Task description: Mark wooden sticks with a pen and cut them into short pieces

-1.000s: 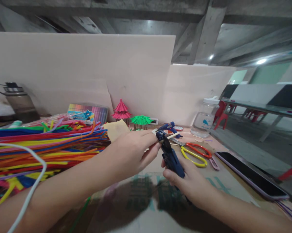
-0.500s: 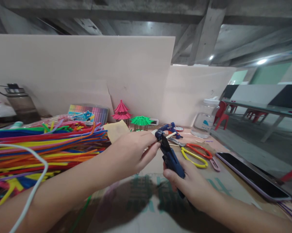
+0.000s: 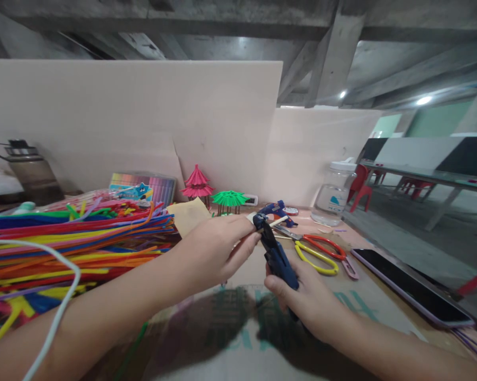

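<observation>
My right hand [image 3: 302,296] grips a dark blue glue gun [image 3: 276,254], its nozzle tilted up and away from me. My left hand [image 3: 214,248] pinches a thin pale wooden stick [image 3: 277,221] and holds it against the gun's tip. Both hands hover over a cardboard sheet [image 3: 365,301] on the table. Red and yellow scissors [image 3: 318,250] lie just right of the gun. A second blue glue gun [image 3: 276,210] rests farther back.
A big heap of coloured pipe cleaners [image 3: 75,238] fills the left side. A pink [image 3: 198,182] and a green [image 3: 229,198] small pavilion model stand at the back, beside a marker case [image 3: 143,185]. A clear bottle [image 3: 333,193] and a phone [image 3: 409,286] sit right. A white cable [image 3: 60,296] crosses my left arm.
Both hands and the glue gun stay almost in place; the view has shifted slightly, and the gun sits a touch lower and to the left.
</observation>
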A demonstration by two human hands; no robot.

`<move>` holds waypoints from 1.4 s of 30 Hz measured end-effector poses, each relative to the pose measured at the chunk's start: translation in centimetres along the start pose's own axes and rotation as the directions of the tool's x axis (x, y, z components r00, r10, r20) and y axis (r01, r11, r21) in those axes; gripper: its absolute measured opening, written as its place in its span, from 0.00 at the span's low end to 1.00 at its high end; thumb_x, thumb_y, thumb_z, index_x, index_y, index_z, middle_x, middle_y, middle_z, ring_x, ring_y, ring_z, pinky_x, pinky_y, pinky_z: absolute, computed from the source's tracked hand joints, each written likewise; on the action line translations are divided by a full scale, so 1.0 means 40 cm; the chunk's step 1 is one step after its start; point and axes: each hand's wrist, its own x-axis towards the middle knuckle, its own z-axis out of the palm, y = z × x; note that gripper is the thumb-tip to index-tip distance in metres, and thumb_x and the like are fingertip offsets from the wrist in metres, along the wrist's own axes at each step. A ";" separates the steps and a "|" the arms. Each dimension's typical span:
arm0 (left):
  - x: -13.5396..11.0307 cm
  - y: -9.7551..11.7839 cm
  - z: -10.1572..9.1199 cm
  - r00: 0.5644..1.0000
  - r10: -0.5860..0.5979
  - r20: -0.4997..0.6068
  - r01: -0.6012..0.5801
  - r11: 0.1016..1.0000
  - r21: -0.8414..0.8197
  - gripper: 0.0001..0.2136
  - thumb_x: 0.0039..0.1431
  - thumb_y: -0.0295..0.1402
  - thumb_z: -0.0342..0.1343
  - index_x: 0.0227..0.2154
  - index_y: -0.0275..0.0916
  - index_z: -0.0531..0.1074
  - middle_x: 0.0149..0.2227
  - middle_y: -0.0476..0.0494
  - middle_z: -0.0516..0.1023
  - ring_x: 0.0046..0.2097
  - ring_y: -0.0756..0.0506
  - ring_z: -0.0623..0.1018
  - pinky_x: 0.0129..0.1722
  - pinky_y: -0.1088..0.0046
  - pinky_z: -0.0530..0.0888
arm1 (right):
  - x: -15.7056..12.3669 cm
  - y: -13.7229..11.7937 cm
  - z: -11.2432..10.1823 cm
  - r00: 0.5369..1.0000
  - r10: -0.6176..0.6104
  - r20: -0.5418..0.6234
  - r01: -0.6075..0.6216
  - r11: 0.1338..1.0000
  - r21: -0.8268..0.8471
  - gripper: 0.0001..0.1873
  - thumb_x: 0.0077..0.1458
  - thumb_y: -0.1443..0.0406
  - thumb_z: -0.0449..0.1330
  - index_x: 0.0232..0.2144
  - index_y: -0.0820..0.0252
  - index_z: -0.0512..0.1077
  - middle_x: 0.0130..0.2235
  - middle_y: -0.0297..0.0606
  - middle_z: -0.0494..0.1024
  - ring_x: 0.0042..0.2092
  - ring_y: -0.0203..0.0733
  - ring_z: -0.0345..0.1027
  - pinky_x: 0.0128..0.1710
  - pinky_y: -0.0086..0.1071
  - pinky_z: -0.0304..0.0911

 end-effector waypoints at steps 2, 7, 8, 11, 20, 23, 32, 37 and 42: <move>0.000 -0.004 0.005 1.000 -0.006 -0.013 0.005 1.000 -0.022 0.10 0.67 0.28 0.46 0.29 0.38 0.66 0.25 0.50 0.69 0.27 0.50 0.69 0.28 0.75 0.62 | -0.002 0.001 0.000 1.000 -0.003 -0.012 0.003 1.000 -0.010 0.22 0.59 0.45 0.57 0.34 0.59 0.67 0.29 0.32 0.67 0.27 0.35 0.60 0.26 0.29 0.57; 0.001 -0.003 0.001 0.998 -0.063 -0.015 0.062 0.995 -0.082 0.12 0.68 0.29 0.45 0.28 0.37 0.68 0.25 0.50 0.70 0.28 0.50 0.69 0.28 0.75 0.63 | 0.002 -0.007 -0.007 0.999 -0.024 -0.047 0.021 0.997 -0.072 0.21 0.59 0.47 0.57 0.34 0.60 0.68 0.30 0.34 0.70 0.30 0.38 0.63 0.28 0.31 0.60; 0.002 0.001 0.000 0.994 -0.113 -0.001 0.112 0.988 -0.110 0.12 0.68 0.31 0.46 0.28 0.37 0.68 0.26 0.50 0.71 0.28 0.50 0.70 0.29 0.75 0.64 | 0.005 -0.009 -0.010 0.997 -0.038 -0.061 0.032 0.995 -0.097 0.20 0.59 0.48 0.58 0.34 0.60 0.69 0.30 0.34 0.71 0.31 0.39 0.65 0.29 0.31 0.61; 0.002 0.016 0.006 0.944 -0.308 0.114 0.329 0.888 -0.321 0.11 0.65 0.40 0.53 0.36 0.38 0.71 0.31 0.48 0.76 0.31 0.48 0.74 0.30 0.74 0.69 | 0.018 -0.011 -0.021 0.993 -0.061 -0.103 0.044 0.986 -0.162 0.19 0.59 0.49 0.58 0.35 0.60 0.71 0.30 0.36 0.73 0.32 0.41 0.68 0.32 0.33 0.62; -0.011 0.034 0.075 0.864 -0.428 0.267 0.464 0.468 -0.752 0.18 0.62 0.46 0.57 0.49 0.42 0.71 0.35 0.47 0.78 0.25 0.52 0.72 0.20 0.79 0.68 | 0.019 -0.013 -0.021 0.986 -0.162 -0.031 0.146 0.945 -0.293 0.11 0.57 0.57 0.62 0.40 0.56 0.75 0.38 0.40 0.80 0.40 0.49 0.73 0.41 0.41 0.65; -0.006 0.037 0.061 0.868 -0.416 0.272 0.449 0.423 -0.787 0.13 0.61 0.41 0.59 0.45 0.41 0.74 0.33 0.48 0.78 0.25 0.53 0.71 0.19 0.80 0.68 | 0.015 -0.021 -0.017 0.990 -0.141 -0.027 0.126 0.946 -0.297 0.11 0.57 0.58 0.62 0.40 0.56 0.74 0.37 0.39 0.80 0.39 0.49 0.72 0.40 0.41 0.65; 0.002 0.031 0.012 0.845 -0.485 0.225 0.467 0.466 -0.751 0.13 0.59 0.42 0.60 0.37 0.37 0.72 0.29 0.50 0.73 0.25 0.54 0.71 0.21 0.80 0.71 | 0.014 -0.020 -0.003 0.998 -0.028 -0.056 0.018 0.987 -0.159 0.09 0.53 0.59 0.63 0.36 0.56 0.73 0.36 0.37 0.78 0.37 0.46 0.71 0.36 0.37 0.65; 0.010 0.008 -0.004 0.848 -0.468 0.250 0.480 0.475 -0.738 0.18 0.58 0.48 0.60 0.40 0.37 0.72 0.29 0.50 0.73 0.25 0.53 0.70 0.22 0.78 0.70 | 0.014 -0.015 -0.002 0.999 -0.005 -0.054 -0.004 0.985 -0.172 0.11 0.53 0.57 0.61 0.28 0.57 0.69 0.27 0.33 0.73 0.30 0.41 0.65 0.29 0.32 0.58; 0.014 -0.009 -0.051 0.902 -0.405 0.150 0.426 0.777 -0.464 0.17 0.62 0.48 0.55 0.42 0.38 0.73 0.34 0.47 0.77 0.31 0.49 0.74 0.27 0.75 0.68 | 0.023 -0.004 -0.005 0.996 -0.005 -0.089 -0.007 0.990 -0.138 0.13 0.54 0.56 0.58 0.25 0.58 0.67 0.24 0.32 0.70 0.28 0.41 0.64 0.29 0.32 0.58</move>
